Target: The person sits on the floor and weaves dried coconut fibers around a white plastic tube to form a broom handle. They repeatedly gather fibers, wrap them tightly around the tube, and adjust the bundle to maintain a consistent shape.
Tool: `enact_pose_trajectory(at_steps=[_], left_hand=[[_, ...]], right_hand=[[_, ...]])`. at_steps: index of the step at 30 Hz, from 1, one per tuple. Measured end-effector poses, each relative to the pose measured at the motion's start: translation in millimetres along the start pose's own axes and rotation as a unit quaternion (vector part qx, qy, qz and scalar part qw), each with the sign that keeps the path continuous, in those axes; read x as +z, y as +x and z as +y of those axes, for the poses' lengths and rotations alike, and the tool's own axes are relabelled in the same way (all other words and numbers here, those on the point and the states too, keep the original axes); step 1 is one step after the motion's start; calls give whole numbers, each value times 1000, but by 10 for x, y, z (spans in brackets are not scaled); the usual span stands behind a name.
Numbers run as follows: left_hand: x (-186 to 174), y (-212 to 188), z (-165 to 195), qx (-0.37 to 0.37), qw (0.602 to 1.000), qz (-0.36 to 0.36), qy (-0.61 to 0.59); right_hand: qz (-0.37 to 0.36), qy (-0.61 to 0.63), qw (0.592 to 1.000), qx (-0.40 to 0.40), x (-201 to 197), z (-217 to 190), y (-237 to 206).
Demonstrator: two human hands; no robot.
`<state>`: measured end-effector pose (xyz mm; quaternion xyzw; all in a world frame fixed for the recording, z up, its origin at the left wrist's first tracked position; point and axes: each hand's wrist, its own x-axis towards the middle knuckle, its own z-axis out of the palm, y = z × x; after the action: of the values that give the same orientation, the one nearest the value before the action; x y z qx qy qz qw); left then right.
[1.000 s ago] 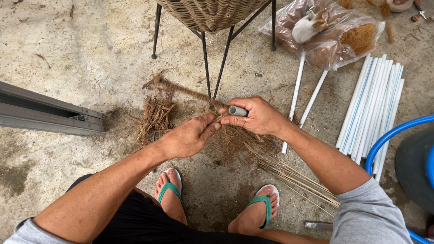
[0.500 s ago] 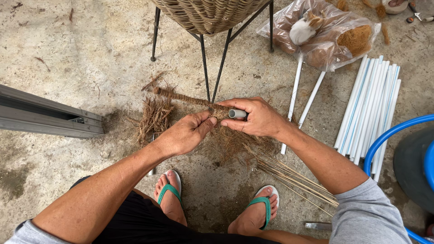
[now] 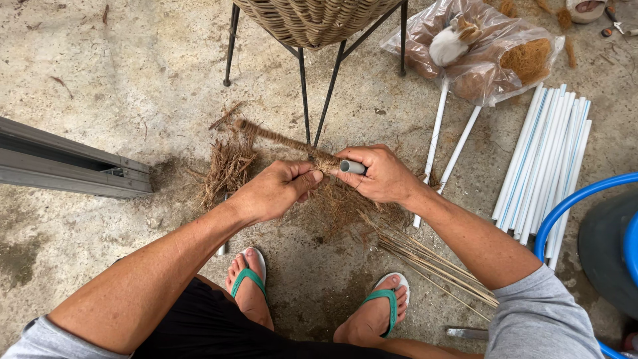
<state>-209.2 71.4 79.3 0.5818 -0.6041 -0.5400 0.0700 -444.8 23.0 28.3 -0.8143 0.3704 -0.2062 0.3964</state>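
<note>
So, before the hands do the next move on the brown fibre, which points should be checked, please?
1. Right hand grips the grey pipe: ok.
2. Left hand pinches the fibre bundle at the pipe end: ok.
3. Bundle clear of the stool legs: not ok, it passes by them.
4. Loose fibre near the left hand: ok.
5. Binding tight: cannot tell.
6. Feet in the green sandals clear of the thin sticks: ok.

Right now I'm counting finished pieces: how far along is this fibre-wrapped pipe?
Done: brown fibre rope already covers the far stretch. In hand: the right hand holds the grey pipe while the left hand pinches fibre on. Left: the bare pipe end and the white pipes.
</note>
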Motion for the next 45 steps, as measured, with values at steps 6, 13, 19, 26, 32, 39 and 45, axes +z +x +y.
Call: enact_pose_trajectory(at_steps=[6,13,19,26,32,39,45], left_hand=[[18,-7,23,67,995,44,-58],[14,1,26,45,991,40,-116],[51,93,-38,24,979,41,-198],[53,158,-144,-34,916,28,-399],[40,157,-163,-53,928,66,-362],[122,158,-205,-32,934,29,-355],[121,176,-213,-58,950,-9,-308]], right_hand=[[48,23,998,23,15,13,15],[98,-6,994,-48,-5,33,17],[90,-38,995,-35,70,64,-42],[145,-31,985,-89,77,-9,-45],[142,-74,970,-181,0,-59,-8],[101,-219,944,-226,13,-6,-52],[105,-131,967,-190,65,119,-1]])
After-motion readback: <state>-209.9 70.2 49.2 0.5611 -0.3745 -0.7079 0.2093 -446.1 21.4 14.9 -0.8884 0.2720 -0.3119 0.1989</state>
